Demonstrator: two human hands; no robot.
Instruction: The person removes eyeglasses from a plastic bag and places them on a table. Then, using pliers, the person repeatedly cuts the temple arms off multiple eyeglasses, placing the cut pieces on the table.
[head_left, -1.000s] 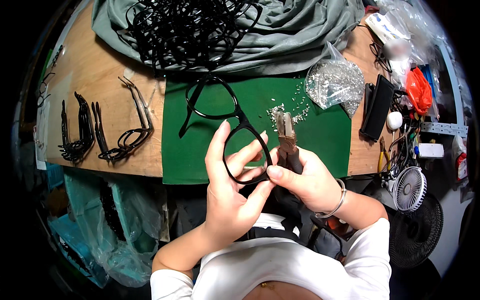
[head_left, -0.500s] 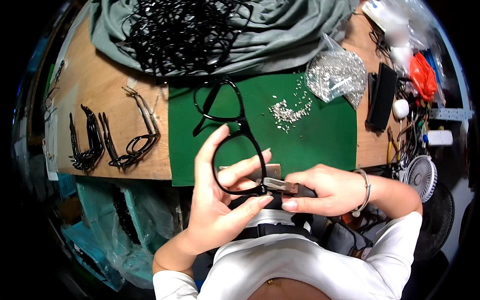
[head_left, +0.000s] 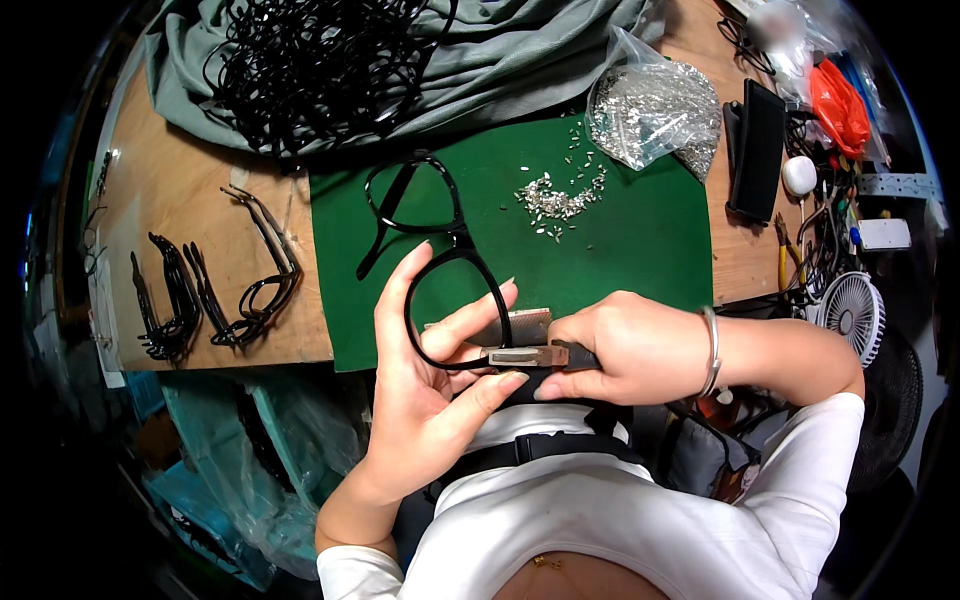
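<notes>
My left hand holds a black eyeglass frame, its near rim between the thumb and spread fingers. The far rim, with a folded temple arm, reaches away over the green mat. In my right fist is a pair of pliers with dark handles. Their metal jaws lie level over the frame's near outer corner, just above my left thumb tip. What the jaws grip there is hidden. Behind them shows a small flat block at the mat's front edge.
Small silvery pieces lie scattered on the mat beside a plastic bag full of more. A heap of black frames rests on grey cloth. More frames stand at left. At right are a black case and a small fan.
The pliers have swung level and moved further over the frame's corner, with my right wrist turned. The whole view has shifted slightly, so the table items sit further left and higher.
</notes>
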